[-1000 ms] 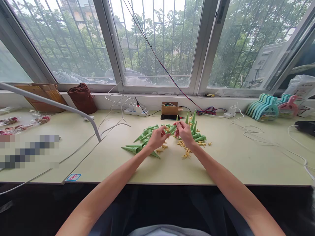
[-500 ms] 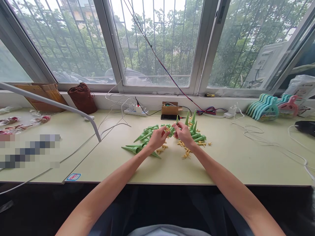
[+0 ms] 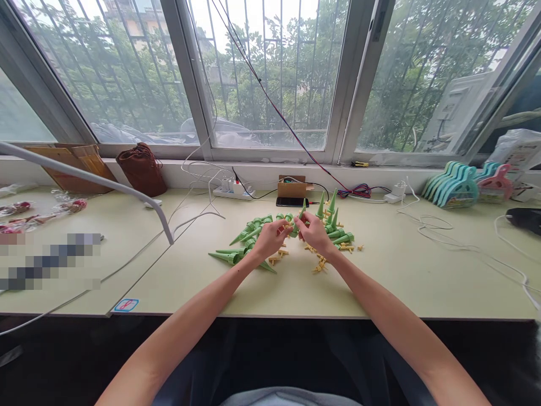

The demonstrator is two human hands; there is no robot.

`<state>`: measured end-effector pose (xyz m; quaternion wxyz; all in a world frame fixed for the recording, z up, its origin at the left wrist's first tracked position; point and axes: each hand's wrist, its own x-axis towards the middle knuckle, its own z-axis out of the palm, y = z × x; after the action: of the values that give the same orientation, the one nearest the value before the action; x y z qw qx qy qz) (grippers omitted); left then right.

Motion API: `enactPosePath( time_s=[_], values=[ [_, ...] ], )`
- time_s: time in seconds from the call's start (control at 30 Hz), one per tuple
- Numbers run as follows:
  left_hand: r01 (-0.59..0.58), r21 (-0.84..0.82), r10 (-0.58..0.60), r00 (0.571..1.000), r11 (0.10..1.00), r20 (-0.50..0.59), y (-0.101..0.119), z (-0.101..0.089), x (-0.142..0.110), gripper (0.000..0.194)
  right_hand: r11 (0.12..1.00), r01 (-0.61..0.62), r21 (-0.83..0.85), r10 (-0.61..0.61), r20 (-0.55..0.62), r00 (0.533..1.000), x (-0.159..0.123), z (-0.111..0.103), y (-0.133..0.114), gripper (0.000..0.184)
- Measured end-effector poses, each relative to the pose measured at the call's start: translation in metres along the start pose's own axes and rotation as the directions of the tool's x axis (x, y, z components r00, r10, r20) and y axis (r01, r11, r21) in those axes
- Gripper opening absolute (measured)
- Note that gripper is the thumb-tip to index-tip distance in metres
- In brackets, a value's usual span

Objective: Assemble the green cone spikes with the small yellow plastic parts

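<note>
Above the middle of the table, my right hand is closed around a green plastic watering spike, its tip pointing up. My left hand pinches close beside it, a small yellow plastic valve showing at its fingertips. The fingers partly hide both parts. Several green spikes lie to the left of and beneath my left hand. Past my right hand, a few green spikes stand upright and others lie down. Loose yellow valves are scattered between and beside my wrists.
A phone and a small cardboard box are behind the hands. A power strip with cables sits left of them. Blue-green hangers stand far right. A grey curved bar crosses the left side, near a brown pouch.
The green spike in my right hand has tipped more upright, and my right hand has shifted slightly. My left hand stays nearly in place.
</note>
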<state>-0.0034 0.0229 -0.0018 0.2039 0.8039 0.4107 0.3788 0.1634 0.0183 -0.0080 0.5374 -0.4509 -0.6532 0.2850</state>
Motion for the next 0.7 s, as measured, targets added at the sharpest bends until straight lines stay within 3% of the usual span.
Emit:
enactPosePath(
  time_s=[0.33,0.7],
  values=[
    [-0.064,0.178,0.068,0.998,0.982,-0.015,0.0025,0.0004,-0.0008,0.032,0.953,0.107,-0.285,-0.128,-0.055,0.99,0.0005,-0.0023,-0.0024,0.036],
    [-0.063,0.198,0.062,0.998,0.978,0.008,0.0044,0.002,-0.0003,0.043,0.913,0.148,-0.38,-0.197,-0.095,0.976,0.0001,-0.0035,-0.0017,0.04]
  ],
)
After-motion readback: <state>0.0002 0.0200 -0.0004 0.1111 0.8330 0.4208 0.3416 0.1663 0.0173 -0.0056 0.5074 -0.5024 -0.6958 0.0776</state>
